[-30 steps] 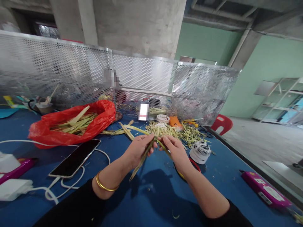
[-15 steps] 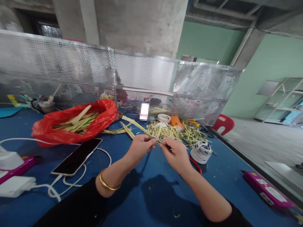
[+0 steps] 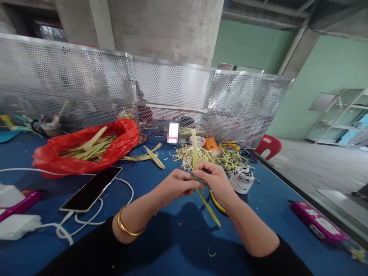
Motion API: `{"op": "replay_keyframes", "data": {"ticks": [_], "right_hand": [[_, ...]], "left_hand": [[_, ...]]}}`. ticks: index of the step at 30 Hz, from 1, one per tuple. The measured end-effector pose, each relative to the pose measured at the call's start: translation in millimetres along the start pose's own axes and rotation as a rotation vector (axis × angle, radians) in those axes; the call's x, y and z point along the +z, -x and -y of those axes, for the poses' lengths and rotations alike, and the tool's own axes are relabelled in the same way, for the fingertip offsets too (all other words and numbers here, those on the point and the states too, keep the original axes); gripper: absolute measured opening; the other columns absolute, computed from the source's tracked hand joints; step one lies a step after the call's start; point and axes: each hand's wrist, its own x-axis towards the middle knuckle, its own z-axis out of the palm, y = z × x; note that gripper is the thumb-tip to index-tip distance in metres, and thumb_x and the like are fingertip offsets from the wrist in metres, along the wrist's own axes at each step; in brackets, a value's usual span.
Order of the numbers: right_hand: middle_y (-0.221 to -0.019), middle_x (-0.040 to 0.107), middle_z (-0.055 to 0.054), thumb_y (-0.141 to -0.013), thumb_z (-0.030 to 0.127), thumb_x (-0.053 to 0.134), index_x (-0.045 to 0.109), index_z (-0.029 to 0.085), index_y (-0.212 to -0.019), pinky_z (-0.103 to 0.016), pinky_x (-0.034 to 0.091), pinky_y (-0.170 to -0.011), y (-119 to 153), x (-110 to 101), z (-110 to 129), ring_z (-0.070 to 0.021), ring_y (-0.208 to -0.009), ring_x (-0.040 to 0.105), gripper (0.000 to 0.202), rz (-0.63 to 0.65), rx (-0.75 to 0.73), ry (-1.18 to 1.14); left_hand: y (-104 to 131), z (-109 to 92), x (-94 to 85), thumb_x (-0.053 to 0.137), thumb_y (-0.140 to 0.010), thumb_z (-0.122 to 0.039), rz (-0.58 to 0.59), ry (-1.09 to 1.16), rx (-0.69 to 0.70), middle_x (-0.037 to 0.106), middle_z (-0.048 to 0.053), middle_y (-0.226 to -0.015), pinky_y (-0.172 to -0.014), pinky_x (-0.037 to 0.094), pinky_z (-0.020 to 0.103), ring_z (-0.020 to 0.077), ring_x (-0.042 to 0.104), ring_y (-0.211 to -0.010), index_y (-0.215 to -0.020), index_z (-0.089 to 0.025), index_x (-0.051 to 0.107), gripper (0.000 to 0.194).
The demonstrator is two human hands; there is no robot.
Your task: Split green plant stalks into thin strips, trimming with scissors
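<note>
Both of my hands are at the middle of the blue table, close together around a long pale yellow-green strip of dried plant leaf [image 3: 194,149]. The strip stands up above my fingers and slants down to the right below them. My left hand [image 3: 182,184], with a gold bangle on its wrist, is closed on the strip from the left. My right hand [image 3: 212,178] pinches it between thumb and finger. A curved yellow handle [image 3: 217,203] shows under my right palm; the rest of that tool is mostly hidden by the hand.
A red plastic bag [image 3: 83,161] of leaf strips lies left, with a phone [image 3: 92,189] and white cable before it. Plant scraps [image 3: 230,161] lie beyond my hands, near a white ribbon roll [image 3: 242,180]. A purple pouch [image 3: 317,222] is right. A perforated metal screen [image 3: 172,84] stands behind.
The strip has swung from slanting away to the upper left to standing nearly upright between my hands. My left hand has moved slightly down. A red handle by my right wrist has given way to the yellow one.
</note>
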Motion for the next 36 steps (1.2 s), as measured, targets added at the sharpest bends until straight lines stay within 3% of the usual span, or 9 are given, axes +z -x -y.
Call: {"op": "replay_keyframes", "data": {"ticks": [9, 11, 13, 15, 17, 21, 26, 30, 36], "right_hand": [[-0.053, 0.042, 0.008, -0.073, 0.029, 0.065, 0.049, 0.019, -0.062, -0.021, 0.026, -0.032, 4, 9, -9, -0.0048, -0.033, 0.032, 0.022, -0.155, -0.075, 0.120], [-0.059, 0.050, 0.006, -0.076, 0.030, 0.062, 0.053, 0.019, -0.064, -0.023, 0.036, -0.041, 1, 5, -11, -0.0076, -0.041, 0.042, 0.019, -0.168, -0.167, 0.263], [-0.073, 0.060, 0.000, -0.081, 0.030, 0.057, 0.060, 0.019, -0.071, -0.027, 0.045, -0.062, -3, -1, -10, -0.0139, -0.064, 0.056, 0.015, -0.220, -0.324, 0.446], [-0.086, 0.063, -0.004, -0.085, 0.030, 0.052, 0.063, 0.019, -0.078, -0.030, 0.043, -0.078, -6, -8, -7, -0.0182, -0.084, 0.058, 0.017, -0.294, -0.455, 0.595], [-0.082, 0.063, -0.003, -0.089, 0.033, 0.048, 0.062, 0.019, -0.078, -0.029, 0.042, -0.076, -8, -14, -6, -0.0179, -0.081, 0.057, 0.023, -0.321, -0.452, 0.666], [-0.065, 0.059, 0.000, -0.091, 0.039, 0.044, 0.058, 0.019, -0.069, -0.025, 0.039, -0.063, -11, -18, -12, -0.0152, -0.064, 0.054, 0.033, -0.156, -0.295, 0.739], [-0.074, 0.061, 0.000, -0.084, 0.032, 0.056, 0.058, 0.020, -0.078, -0.025, 0.039, -0.066, -13, -14, -26, -0.0154, -0.070, 0.054, 0.014, 0.081, -0.297, 0.865], [-0.068, 0.055, 0.000, -0.086, 0.025, 0.053, 0.053, 0.020, -0.069, -0.024, 0.036, -0.065, -11, -12, -27, -0.0152, -0.068, 0.051, 0.017, 0.065, -0.373, 0.955], [-0.062, 0.050, 0.002, -0.083, 0.017, 0.050, 0.048, 0.020, -0.063, -0.025, 0.031, -0.058, -5, -9, -19, -0.0134, -0.060, 0.046, 0.020, 0.130, -0.439, 1.053]], "left_hand": [[1, 3, -0.8, 0.065, -0.071, -0.033, 0.081, 0.069, -0.097, 0.054, -0.002, -0.045, -0.041, 0.029, 0.019, 0.0062, 0.041, -0.039, -0.067, -0.013, 0.073, 0.021], [-1, 5, -0.8, 0.067, -0.070, -0.033, 0.066, 0.129, -0.104, 0.053, -0.002, -0.045, -0.041, 0.031, 0.019, 0.0061, 0.041, -0.039, -0.068, -0.013, 0.073, 0.021], [-3, 6, -2.9, 0.068, -0.071, -0.037, 0.012, 0.232, -0.106, 0.055, -0.002, -0.048, -0.043, 0.034, 0.019, 0.0061, 0.044, -0.041, -0.071, -0.012, 0.073, 0.025], [-6, 7, -7.4, 0.065, -0.074, -0.044, -0.045, 0.368, -0.123, 0.058, -0.001, -0.055, -0.048, 0.039, 0.019, 0.0068, 0.049, -0.044, -0.078, -0.012, 0.072, 0.033], [-9, 7, -13.4, 0.059, -0.079, -0.049, -0.085, 0.486, -0.143, 0.061, 0.000, -0.061, -0.053, 0.044, 0.020, 0.0081, 0.054, -0.048, -0.083, -0.011, 0.072, 0.040], [-15, 10, -21.8, 0.059, -0.081, -0.042, -0.180, 0.605, -0.153, 0.061, 0.001, -0.059, -0.055, 0.046, 0.020, 0.0083, 0.055, -0.050, -0.084, -0.009, 0.070, 0.035], [-16, 12, -22.2, 0.066, -0.078, -0.026, -0.248, 0.637, -0.116, 0.060, 0.000, -0.056, -0.050, 0.043, 0.018, 0.0066, 0.054, -0.047, -0.083, -0.009, 0.070, 0.018], [-18, 15, -20.6, 0.067, -0.075, -0.027, -0.311, 0.579, -0.055, 0.060, 0.000, -0.054, -0.046, 0.039, 0.017, 0.0065, 0.051, -0.044, -0.078, -0.010, 0.071, 0.017], [-23, 23, -18.1, 0.067, -0.072, -0.034, -0.455, 0.253, 0.014, 0.059, 0.002, -0.049, -0.047, 0.040, 0.019, 0.0093, 0.054, -0.046, -0.054, -0.012, 0.064, 0.028]]}}
